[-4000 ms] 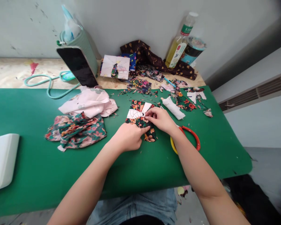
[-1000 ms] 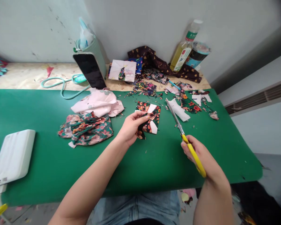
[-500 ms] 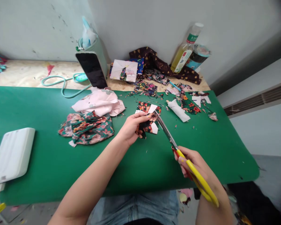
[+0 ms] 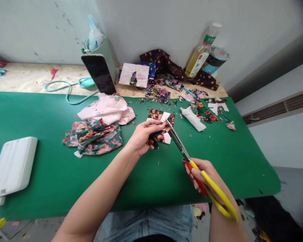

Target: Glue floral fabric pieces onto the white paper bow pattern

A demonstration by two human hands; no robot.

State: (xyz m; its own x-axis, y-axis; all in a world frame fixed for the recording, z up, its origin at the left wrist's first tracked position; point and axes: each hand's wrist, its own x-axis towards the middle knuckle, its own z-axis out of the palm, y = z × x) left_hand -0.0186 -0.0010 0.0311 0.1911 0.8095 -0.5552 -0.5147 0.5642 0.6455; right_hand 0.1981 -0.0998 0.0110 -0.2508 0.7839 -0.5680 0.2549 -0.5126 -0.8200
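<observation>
Between the thumb and fingers of my left hand is a small piece of dark floral fabric, partly hidden by the fingers. My right hand grips scissors with one yellow and one red handle. Their blade tips lie at the fabric by my left fingertips, and the blades look slightly parted. Under the blades and my left fingers lies a square of orange-and-black floral cloth with white strips. To the left sit a crumpled green floral cloth and a pale pink cloth.
A phone leans against a pale green container at the back. Fabric scraps and a white roll lie on the right. A bottle and a tub stand by the wall. A white power bank lies at far left.
The scissors' handles have spread, with the red one swinging down and away from the yellow one. My left hand stays almost where it was, still pinching the fabric.
</observation>
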